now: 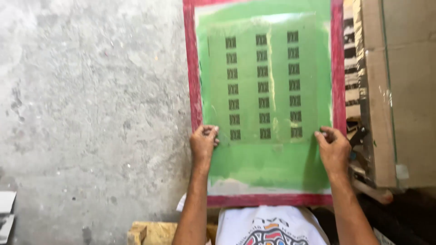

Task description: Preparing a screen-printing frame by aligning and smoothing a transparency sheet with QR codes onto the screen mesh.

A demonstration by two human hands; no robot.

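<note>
Both hands forward, fingers pinched

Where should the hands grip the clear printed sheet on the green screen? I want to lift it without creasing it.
Probably by the two bottom corners of the clear sheet, coming from the near edge, where the left hand and right hand already pinch it. It lies flat and thin, so only edges offer purchase.

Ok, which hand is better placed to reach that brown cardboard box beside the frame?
Probably the right hand: it rests at the red frame's right edge beside the cardboard box; the left hand sits far across.
</note>
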